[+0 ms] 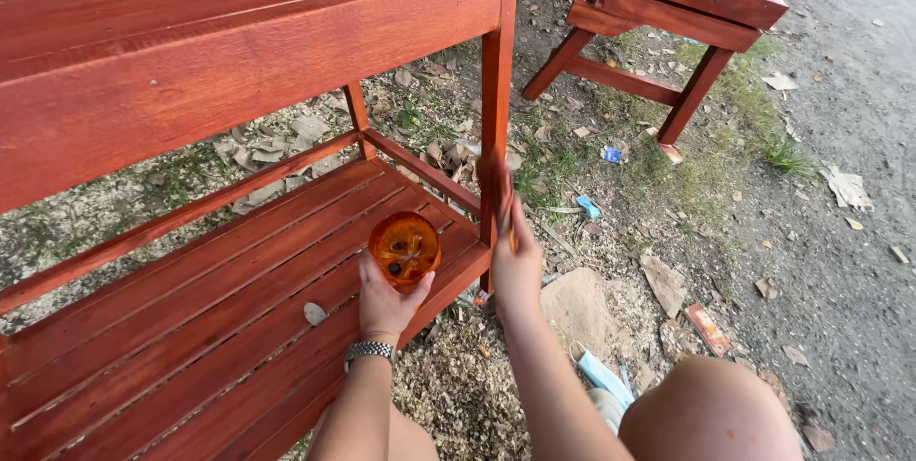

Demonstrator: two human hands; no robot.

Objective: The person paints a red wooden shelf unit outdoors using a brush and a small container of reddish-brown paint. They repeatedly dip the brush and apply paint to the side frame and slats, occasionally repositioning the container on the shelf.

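Left hand [386, 301], mid-frame, fingers cupped around an orange container [405, 247]. Right hand [516, 265] is raised against the red post [496, 117], fingers closed on a blurred brush [506, 218].

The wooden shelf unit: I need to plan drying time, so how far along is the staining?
The top rail and slatted lower shelf already show even red-brown stain. In hand: the left hand holds a small cup of stain, while the right hand works a blurred brush on the corner leg. That leg's lower end looks left; hidden faces cannot be judged.
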